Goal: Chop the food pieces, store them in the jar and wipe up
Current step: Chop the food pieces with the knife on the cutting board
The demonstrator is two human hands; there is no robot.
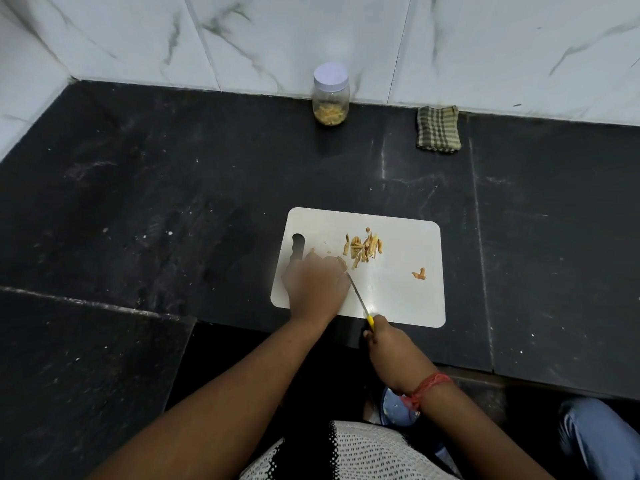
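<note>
A white cutting board lies on the black counter. On it sits a pile of several tan food strips, and one loose piece lies to the right. My left hand rests on the board's left part and holds down a brown food piece. My right hand grips the yellow handle of a knife, whose blade tip meets that piece. A clear jar with a white lid, partly filled with chopped food, stands by the back wall.
A folded green checked cloth lies against the wall right of the jar. Marble wall tiles bound the counter at the back and left. The counter's front edge steps down near my body.
</note>
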